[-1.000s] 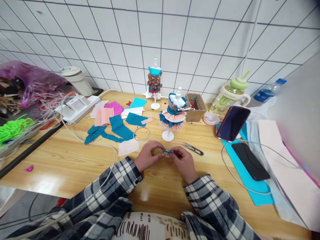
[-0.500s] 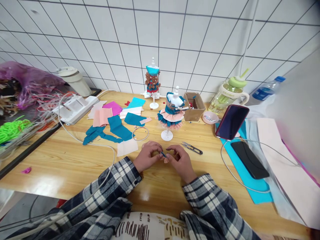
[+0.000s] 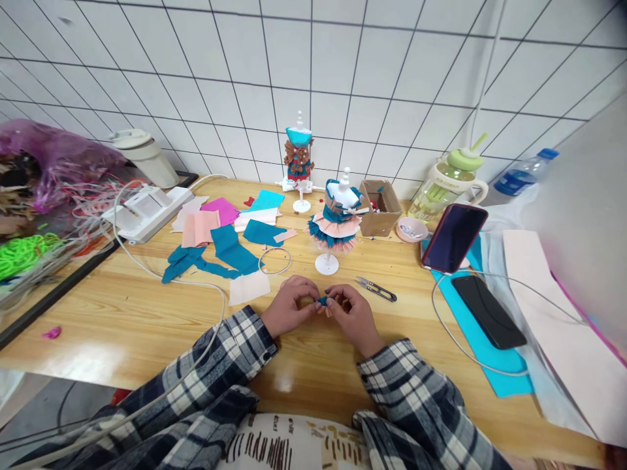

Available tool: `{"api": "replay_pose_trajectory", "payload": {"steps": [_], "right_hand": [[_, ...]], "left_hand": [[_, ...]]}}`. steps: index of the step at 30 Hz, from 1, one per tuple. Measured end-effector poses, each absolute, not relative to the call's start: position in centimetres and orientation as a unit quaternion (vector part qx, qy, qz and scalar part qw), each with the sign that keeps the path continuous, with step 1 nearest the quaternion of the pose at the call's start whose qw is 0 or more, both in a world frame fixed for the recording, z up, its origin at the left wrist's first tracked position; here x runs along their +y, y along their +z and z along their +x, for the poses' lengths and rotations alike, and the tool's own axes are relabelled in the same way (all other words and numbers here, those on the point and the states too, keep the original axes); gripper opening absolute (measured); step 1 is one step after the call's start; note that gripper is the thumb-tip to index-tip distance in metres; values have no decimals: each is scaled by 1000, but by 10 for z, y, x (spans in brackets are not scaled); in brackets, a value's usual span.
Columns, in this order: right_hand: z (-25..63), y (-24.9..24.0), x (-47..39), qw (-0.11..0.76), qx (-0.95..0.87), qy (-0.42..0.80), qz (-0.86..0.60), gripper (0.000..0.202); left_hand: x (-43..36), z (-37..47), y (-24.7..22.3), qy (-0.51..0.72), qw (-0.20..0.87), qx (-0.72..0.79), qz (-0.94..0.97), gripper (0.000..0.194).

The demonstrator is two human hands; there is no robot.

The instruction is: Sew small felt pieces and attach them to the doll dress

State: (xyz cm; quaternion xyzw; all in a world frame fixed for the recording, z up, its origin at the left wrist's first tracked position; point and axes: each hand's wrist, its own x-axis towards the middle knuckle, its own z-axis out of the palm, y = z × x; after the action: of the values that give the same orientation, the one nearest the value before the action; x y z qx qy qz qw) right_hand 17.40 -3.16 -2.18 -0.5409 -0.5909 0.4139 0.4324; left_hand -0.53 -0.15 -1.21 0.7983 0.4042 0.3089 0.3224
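Between my fingertips is a small folded piece of teal and peach crepe paper, partly hidden by my thumbs. My left hand pinches its left side; my right hand pinches the right side. Just beyond them stands a white mini dress form wearing a ruffled teal and peach paper dress. Thread snips lie on the table to the right of my right hand. A thin ring and a pale peach paper piece lie beyond my left hand.
Teal paper scraps spread at the left, near a power strip. A second dressed form, a cardboard box and a small pink bowl stand at the back. Two phones, one upright, a cable and paper sheets occupy the right.
The small paper piece has turned between my fingers, so more teal shows and less peach. Both hands stay in nearly the same place.
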Motion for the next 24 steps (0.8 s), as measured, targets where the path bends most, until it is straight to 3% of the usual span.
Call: {"api": "replay_pose_trajectory", "payload": {"steps": [4,12,19,24], "right_hand": [[178,-21,-30,416,-558,501,-514,41],[175,-26,-25,408,-533,512,-536,18],[174,-31,-20,496,-476,526,-500,23],[178,-27,-21,491,-484,533,-491,22]], "left_hand": [[0,-5,-12,336,337,404,781,12],[-2,-7,-13,355,319,417,774,12],[-2,-2,-9,352,301,426,777,18],[-8,-5,-8,363,297,429,772,19]]}}
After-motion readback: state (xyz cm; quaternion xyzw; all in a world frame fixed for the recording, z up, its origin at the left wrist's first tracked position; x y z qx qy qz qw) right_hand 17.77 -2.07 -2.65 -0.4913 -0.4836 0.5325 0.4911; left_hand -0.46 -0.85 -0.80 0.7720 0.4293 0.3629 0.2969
